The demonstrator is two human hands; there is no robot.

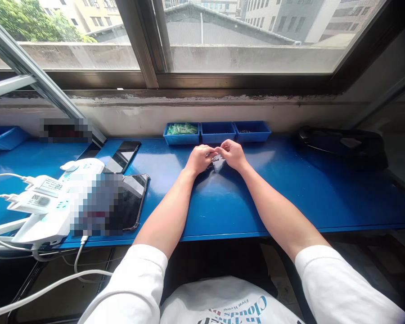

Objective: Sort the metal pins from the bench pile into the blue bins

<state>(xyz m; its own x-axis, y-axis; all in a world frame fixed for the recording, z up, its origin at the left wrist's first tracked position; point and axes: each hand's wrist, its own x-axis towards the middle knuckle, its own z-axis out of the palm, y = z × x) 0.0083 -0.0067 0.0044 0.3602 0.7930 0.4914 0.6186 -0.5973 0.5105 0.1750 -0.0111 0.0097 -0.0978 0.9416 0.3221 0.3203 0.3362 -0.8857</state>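
Observation:
My left hand [199, 159] and my right hand [234, 155] meet at the fingertips above the blue table. Both are closed in a pinch, and what sits between the fingers is too small to make out. Just below the fingertips, by my left hand, several small dark pieces that look like screws [216, 159] show. Whether they lie on the table or in the left palm I cannot tell. Behind the hands stand a blue bin with green packets [182, 129], a middle blue bin [218, 137] and a right blue bin [258, 137] holding small dark parts.
A white power strip [62, 198] with plugged chargers and cables lies at the left. Beside it are a tablet-like device [131, 207] and a phone [124, 155]. A dark bag [344, 144] rests at the right. The window [249, 81] and its ledge run behind the table.

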